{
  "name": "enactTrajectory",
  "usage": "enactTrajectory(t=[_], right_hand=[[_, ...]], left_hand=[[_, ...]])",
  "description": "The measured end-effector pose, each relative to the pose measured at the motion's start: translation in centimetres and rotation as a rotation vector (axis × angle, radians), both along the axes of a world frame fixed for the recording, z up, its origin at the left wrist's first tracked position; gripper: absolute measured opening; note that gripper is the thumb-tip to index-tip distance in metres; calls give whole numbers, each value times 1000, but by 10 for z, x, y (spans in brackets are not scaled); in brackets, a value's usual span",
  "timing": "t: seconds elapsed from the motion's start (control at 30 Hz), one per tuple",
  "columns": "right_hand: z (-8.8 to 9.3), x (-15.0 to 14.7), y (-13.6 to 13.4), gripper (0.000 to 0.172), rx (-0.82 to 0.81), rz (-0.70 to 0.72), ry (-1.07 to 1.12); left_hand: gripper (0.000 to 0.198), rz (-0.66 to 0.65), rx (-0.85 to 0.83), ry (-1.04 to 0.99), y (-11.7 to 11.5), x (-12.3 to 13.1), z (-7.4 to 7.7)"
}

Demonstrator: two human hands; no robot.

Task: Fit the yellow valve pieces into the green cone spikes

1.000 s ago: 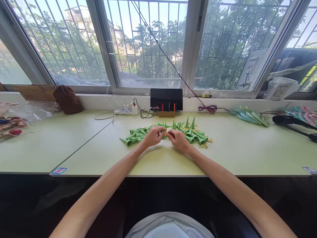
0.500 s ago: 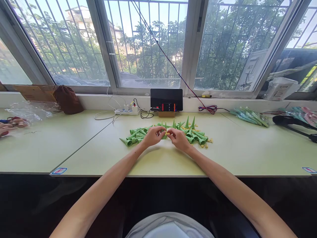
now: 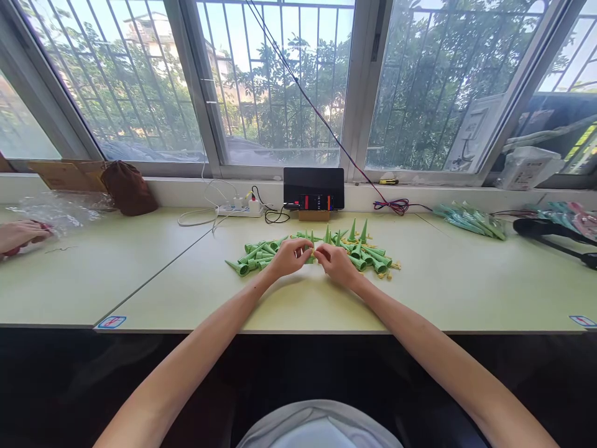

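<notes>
Above the middle of the table, my left hand (image 3: 290, 257) and my right hand (image 3: 336, 261) meet fingertip to fingertip, both closed in a pinch. Between them shows a small yellow piece (image 3: 313, 252), mostly covered by the fingers; its exact shape is too small to tell. Hollow green cones (image 3: 379, 265) lie in a pile behind and to both sides of my hands. A few cones stand upright, points up, such as the green cone (image 3: 364, 231) at the right. Small loose yellow pieces (image 3: 388, 275) are scattered along the pile's right edge.
At the back stand a phone (image 3: 317, 202) and a dark tablet (image 3: 313, 180). A power strip (image 3: 240, 209) with cables is left of them. Bagged cones (image 3: 471, 221) and a black strap (image 3: 557, 231) lie right. Another person's hand (image 3: 21, 236) is near a plastic bag (image 3: 65, 208) at far left.
My hands stay in nearly the same place; less of the yellow piece shows between the fingertips. At far left, the other person's hand has come further into view.
</notes>
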State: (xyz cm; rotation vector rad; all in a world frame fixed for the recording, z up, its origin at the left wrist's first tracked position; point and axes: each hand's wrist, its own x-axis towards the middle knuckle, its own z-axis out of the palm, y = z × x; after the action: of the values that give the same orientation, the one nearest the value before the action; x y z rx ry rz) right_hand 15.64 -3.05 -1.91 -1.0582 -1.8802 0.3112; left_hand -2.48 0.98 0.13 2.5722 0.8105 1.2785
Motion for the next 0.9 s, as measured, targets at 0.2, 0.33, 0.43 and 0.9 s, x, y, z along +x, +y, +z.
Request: enactTrajectory(t=[0.2, 0.33, 0.43, 0.9], right_hand=[[-1, 0, 1, 15, 16, 14, 5], [-1, 0, 0, 18, -14, 1, 13], [0, 0, -1, 24, -53, 3, 16], [0, 0, 1, 45, -64, -20, -16]], left_hand=[[13, -7, 0, 0, 1, 0, -1], [13, -9, -1, -1, 2, -1, -1], [12, -11, 3, -2, 2, -1, -1], [14, -21, 15, 0, 1, -1, -1]])
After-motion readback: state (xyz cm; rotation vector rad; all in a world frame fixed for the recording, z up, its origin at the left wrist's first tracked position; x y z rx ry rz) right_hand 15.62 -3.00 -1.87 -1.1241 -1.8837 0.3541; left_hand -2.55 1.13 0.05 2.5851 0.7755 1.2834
